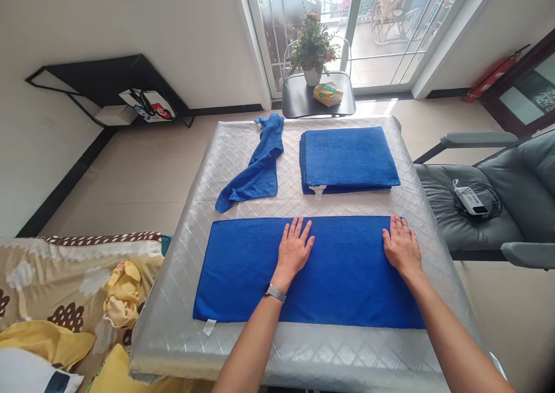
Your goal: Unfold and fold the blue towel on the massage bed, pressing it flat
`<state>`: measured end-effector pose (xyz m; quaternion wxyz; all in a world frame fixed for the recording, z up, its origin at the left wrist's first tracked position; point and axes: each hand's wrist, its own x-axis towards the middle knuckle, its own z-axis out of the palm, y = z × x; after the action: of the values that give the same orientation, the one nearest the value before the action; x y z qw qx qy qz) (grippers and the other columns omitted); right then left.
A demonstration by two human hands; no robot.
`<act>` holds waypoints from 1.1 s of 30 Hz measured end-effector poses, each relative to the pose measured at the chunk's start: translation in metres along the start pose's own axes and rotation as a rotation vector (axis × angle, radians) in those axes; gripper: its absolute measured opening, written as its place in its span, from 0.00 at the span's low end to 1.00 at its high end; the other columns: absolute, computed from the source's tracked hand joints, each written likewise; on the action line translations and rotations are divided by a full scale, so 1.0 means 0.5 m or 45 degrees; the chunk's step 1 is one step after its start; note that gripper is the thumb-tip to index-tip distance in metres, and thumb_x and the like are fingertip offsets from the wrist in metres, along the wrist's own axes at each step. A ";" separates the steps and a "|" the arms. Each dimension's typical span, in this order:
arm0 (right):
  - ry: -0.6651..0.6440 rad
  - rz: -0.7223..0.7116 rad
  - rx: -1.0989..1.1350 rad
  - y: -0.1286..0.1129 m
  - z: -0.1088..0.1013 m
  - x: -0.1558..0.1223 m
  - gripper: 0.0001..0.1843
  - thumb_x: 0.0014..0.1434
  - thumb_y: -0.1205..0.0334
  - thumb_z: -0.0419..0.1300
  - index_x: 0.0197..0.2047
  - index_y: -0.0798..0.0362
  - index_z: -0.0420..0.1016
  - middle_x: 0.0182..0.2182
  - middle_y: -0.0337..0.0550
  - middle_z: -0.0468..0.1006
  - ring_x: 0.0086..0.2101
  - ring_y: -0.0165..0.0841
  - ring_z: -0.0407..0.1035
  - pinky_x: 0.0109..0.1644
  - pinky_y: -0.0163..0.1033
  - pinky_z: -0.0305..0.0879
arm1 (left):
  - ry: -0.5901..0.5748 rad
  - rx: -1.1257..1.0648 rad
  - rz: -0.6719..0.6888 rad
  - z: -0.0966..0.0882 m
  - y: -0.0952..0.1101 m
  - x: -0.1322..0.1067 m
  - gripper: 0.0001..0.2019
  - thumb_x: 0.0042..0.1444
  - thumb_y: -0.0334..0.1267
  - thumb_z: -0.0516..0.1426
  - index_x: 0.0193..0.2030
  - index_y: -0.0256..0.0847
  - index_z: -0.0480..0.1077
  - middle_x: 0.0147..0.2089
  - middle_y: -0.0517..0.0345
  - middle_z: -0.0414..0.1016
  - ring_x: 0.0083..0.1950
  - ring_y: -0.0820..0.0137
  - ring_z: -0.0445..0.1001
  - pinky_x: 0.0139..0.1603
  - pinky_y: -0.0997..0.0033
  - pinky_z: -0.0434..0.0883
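Forearms (255, 336) over silver tablecloth (177, 283); left hand (295, 248), right hand (403, 247) flat on towel (342, 277), grip wide; glass door (354, 32) beyond.

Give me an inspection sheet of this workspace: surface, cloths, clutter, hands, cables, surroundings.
Surface: silver diamond-patterned tablecloth, draping over edges.
Cloths: flat blue rectangular fabric cloth nearest; beyond it, crumpled blue fabric cloth and layered blue fabric rectangle.
Clutter: crumpled yellow fabric on beige patterned bedding.
Hands: left hand and right hand open, palms down on the flat cloth.
Cables: black coiled cable and white rectangular device on grey cushioned chair.
Surroundings: sliding glass door; red cylindrical fire extinguisher.
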<state>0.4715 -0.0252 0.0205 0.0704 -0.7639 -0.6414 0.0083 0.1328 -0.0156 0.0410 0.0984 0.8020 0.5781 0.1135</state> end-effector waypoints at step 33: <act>-0.031 -0.035 -0.027 0.012 0.008 -0.005 0.36 0.74 0.51 0.38 0.75 0.66 0.51 0.73 0.61 0.56 0.72 0.48 0.49 0.74 0.58 0.50 | -0.001 0.195 -0.243 -0.109 -0.495 -0.136 0.34 0.72 0.54 0.39 0.77 0.35 0.50 0.80 0.42 0.45 0.80 0.53 0.46 0.77 0.43 0.48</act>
<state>0.4765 -0.0284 0.0158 0.0547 -0.7555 -0.6528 0.0098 -0.1283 -0.0013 0.0169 0.0474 0.7487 0.6586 0.0585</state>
